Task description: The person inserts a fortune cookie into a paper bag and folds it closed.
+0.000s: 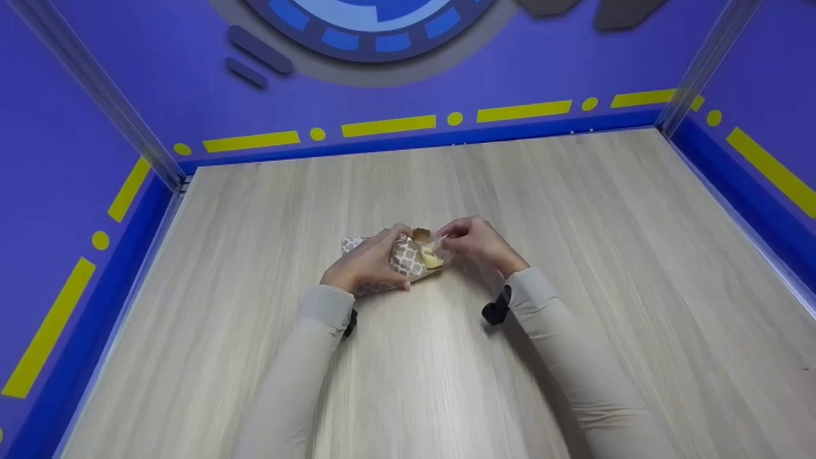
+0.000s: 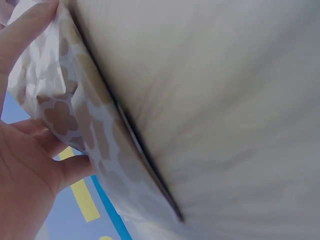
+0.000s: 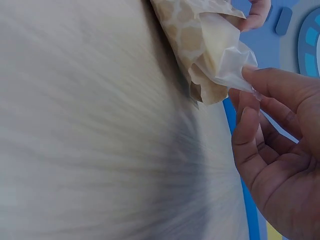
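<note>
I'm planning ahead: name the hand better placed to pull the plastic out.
Probably the right hand: it pinches the plastic sticking out of the patterned paper, which the left hand holds.

The right grip (image 3: 280, 155) pinches clear plastic (image 3: 234, 62) poking out of a torn tan-and-white packet (image 3: 182, 30) to its left. Something pale yellow (image 3: 216, 42) shows inside. The left grip's fingers (image 3: 257, 16) touch the packet. The desk (image 3: 75, 125) looks pale.

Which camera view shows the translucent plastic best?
Right wrist: the translucent plastic appears large and close, its end pinched by the right hand. The head view shows it small; the left wrist doesn't show it.
</note>
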A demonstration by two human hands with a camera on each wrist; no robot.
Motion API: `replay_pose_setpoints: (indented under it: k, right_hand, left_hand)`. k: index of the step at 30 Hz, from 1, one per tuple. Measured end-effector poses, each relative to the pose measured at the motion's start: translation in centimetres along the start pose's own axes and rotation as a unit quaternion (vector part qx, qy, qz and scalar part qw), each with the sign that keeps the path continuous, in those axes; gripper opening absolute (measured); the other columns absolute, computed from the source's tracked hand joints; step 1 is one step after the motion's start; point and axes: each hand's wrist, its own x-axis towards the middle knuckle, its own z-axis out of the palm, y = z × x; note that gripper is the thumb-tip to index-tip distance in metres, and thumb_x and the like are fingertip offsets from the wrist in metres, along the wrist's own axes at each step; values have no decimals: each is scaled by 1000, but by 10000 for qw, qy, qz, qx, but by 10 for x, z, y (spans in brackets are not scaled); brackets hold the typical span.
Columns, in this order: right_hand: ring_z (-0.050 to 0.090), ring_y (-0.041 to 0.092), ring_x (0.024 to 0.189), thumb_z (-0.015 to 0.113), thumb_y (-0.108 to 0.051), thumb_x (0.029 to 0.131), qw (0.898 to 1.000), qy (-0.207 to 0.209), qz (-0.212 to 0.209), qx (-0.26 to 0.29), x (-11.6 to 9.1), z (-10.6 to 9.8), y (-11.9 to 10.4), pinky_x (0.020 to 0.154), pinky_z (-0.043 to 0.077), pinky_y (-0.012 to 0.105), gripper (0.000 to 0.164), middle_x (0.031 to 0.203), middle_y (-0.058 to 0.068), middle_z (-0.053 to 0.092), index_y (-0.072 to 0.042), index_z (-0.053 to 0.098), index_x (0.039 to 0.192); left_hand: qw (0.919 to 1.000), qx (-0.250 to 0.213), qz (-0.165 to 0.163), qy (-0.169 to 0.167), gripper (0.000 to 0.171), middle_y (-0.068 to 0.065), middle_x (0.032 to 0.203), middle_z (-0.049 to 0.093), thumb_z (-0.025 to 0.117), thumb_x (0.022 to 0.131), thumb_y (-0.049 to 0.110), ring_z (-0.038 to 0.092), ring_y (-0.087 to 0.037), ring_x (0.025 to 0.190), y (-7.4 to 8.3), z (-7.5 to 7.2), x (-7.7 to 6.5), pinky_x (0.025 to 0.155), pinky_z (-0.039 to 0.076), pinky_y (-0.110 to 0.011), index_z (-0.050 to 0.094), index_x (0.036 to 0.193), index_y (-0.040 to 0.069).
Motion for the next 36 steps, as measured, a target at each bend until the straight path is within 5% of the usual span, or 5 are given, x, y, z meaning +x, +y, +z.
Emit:
replay_pose_setpoints:
  k: [19,36]
  right_hand:
    - [58,11,69,65,-20,91,9995,-130,4,275,1,2,0,67,51,29,22,83,2,68,-5,73,106]
    - [70,10,71,59,-6,92,9951,-442,323,826,3,6,-1,72,58,27,24,99,16,71,3,68,112]
  left_hand:
    - [9999,61,-121,-39,89,0,137,49,87,66,40,51,-21,122,2,-1,-2,101,44,-41,34,137,38]
    - [9998,150,-39,-106,88,-4,139,47,87,67,40,50,-24,126,4,-1,0,102,44,-43,34,136,37]
